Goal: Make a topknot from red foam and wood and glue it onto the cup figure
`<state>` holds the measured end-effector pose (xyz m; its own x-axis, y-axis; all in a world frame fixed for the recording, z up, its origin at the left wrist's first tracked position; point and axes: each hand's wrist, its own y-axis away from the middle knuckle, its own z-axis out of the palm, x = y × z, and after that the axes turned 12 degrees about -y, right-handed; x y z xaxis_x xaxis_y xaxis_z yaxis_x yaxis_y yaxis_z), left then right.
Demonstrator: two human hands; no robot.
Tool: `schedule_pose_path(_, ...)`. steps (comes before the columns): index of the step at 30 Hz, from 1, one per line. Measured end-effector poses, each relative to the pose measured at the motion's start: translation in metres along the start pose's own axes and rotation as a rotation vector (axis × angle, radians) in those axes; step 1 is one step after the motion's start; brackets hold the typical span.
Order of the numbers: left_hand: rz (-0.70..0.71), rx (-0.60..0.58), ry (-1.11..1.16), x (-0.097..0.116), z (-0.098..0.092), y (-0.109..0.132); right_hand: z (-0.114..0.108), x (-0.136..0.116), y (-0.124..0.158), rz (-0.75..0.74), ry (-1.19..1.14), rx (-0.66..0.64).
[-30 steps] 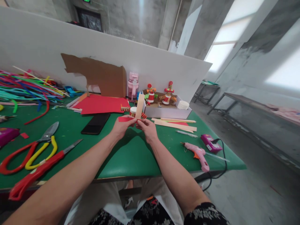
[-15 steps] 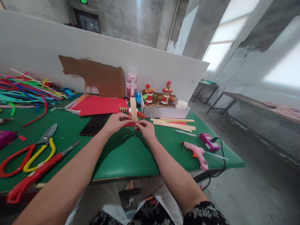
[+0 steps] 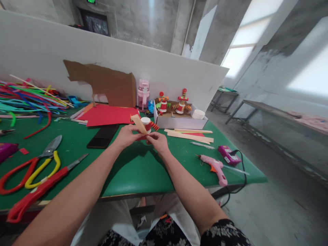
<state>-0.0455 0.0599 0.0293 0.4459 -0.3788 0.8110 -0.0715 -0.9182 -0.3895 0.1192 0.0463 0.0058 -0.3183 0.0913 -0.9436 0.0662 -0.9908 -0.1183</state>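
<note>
A tan paper strip (image 3: 138, 123) is held just above the near-middle of a green table (image 3: 143, 174), tilted with its upper end leaning left. Red paper (image 3: 141, 138) shows at its lower end, partly hidden by fingers. The grip is narrow on both sides: left hand (image 3: 126, 136) and right hand (image 3: 159, 142) pinch the paper between thumb and fingers, their tips nearly meeting. Both forearms stretch forward from the lower edge and converge, wrists low, backs of the hands mostly up.

Just behind the hands stands a red cup shape with a white top (image 3: 146, 120), a folded red paper spring (image 3: 154, 125) at its right. Farther back, a white box (image 3: 180, 123) holds two decorated figures. To the right lie paper strips (image 3: 191, 137), a pink glue gun (image 3: 217, 168) and a purple box (image 3: 228, 155); its pale label is too small to read. To the left are a black phone (image 3: 103, 136) and scissors (image 3: 47, 155) with red and yellow handles. High on the far wall, a green sign (image 3: 91, 1) reads "EXIT".
</note>
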Motion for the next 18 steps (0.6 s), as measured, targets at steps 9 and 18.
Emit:
schedule_pose_path(9, 0.140, 0.059, -0.160, -0.0020, 0.0031, 0.0017, -0.0006, -0.0013, 0.0003, 0.033, -0.072, 0.010)
schedule_pose_path(18, 0.446, 0.035, -0.409, 0.0004, 0.0016, 0.0004, -0.0032, -0.0049, -0.0021, 0.145, -0.249, 0.056)
